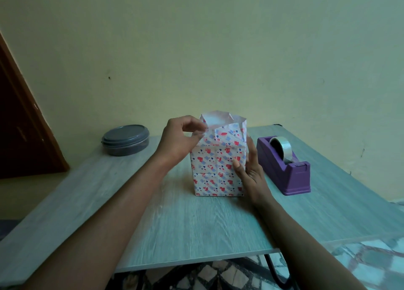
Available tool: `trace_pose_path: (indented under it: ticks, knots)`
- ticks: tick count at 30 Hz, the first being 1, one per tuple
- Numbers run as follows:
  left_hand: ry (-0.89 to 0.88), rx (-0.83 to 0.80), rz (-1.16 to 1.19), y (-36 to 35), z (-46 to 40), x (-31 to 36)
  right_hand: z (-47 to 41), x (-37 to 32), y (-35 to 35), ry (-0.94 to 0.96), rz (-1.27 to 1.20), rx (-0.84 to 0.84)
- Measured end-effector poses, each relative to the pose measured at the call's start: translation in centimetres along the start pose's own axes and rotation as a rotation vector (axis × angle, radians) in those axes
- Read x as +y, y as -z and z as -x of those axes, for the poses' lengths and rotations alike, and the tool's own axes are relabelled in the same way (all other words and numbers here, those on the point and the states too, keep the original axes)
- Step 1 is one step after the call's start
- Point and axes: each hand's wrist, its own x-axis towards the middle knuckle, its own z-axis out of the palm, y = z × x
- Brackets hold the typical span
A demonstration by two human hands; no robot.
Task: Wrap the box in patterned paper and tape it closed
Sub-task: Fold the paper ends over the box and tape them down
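Observation:
The box (216, 171) stands upright in the middle of the table, covered in white paper with red hearts and blue squares. Above its top edge the paper (220, 125) still stands up loose and open, white inside. My left hand (177, 141) is at the upper left corner and pinches the left paper flap between thumb and fingertips. My right hand (251, 169) lies flat against the box's right side, thumb on the front face. A purple tape dispenser (284, 165) with a clear tape roll sits just right of the box.
A round grey lidded container (125, 139) rests at the table's back left. The pale wood-grain table (185, 228) ends at a near edge low in view, with patterned fabric below it. A dark wooden door is at the left.

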Motion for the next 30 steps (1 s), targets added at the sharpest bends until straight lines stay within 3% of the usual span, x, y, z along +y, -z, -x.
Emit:
trace_pose_path:
  ticks: [7,11,15,18,24,30]
  knots:
    - [-0.009,-0.009,-0.207,0.3,-1.5,1.7,-0.1,-0.1,0.1,-0.01,0.001,0.001]
    - [0.142,-0.033,-0.371,0.6,-4.5,3.3,-0.1,0.0,0.0,-0.018,-0.002,0.001]
    - [0.26,-0.312,-0.593,0.8,-7.3,5.6,-0.1,0.2,0.1,-0.03,-0.004,-0.007]
    - [0.227,-0.465,-0.716,0.7,-8.4,6.7,0.0,0.1,0.2,-0.024,-0.007,-0.005]
    - [0.016,-0.299,-0.835,-0.6,-7.0,6.1,-0.1,0.1,0.1,-0.029,-0.017,-0.018]
    - [0.047,-0.249,-0.896,-1.1,-6.7,5.8,0.0,-0.1,0.1,-0.04,-0.05,-0.031]
